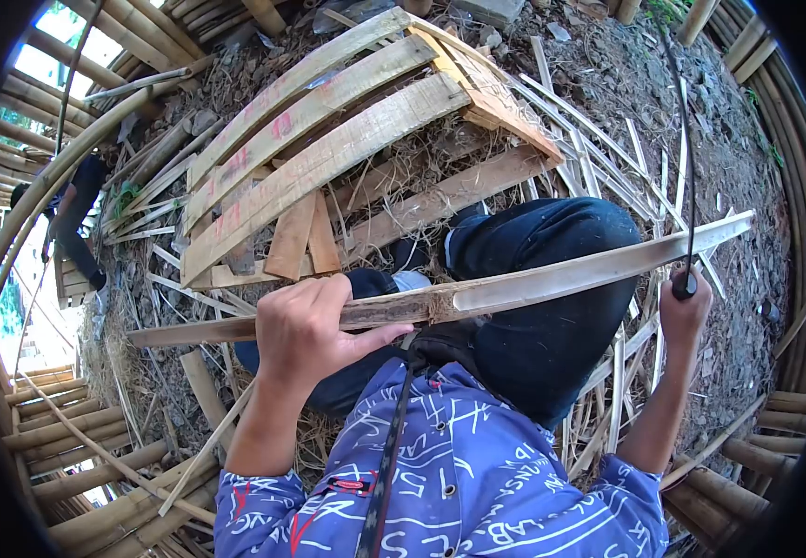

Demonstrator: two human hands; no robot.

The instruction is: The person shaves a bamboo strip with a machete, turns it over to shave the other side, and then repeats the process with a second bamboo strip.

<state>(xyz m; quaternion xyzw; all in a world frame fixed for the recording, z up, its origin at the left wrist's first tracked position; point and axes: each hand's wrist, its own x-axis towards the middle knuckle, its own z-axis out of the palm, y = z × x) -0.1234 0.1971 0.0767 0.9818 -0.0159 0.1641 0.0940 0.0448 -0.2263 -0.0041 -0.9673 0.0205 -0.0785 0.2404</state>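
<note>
Your left hand (302,325) clamps a long tan split-bamboo strip (542,279), presumably steadying it; your right hand (682,309) grips a thin black-handled blade (689,149).

Bamboo strip (589,270): mottled brown along one half, pale cream along the other. Near the strip's pale end, tool handle (685,284): black. Under the strip, trousers (561,344): dark navy. Nearside of the strip, shirt (477,456): violet-blue, white lettering, red accents. Beyond it, crate (393,116): tan slats, red markings.

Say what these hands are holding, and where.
Left hand: long, pale-brown bamboo strip, left of its middle. Right hand: long, dark blade, by its black handle.
</note>
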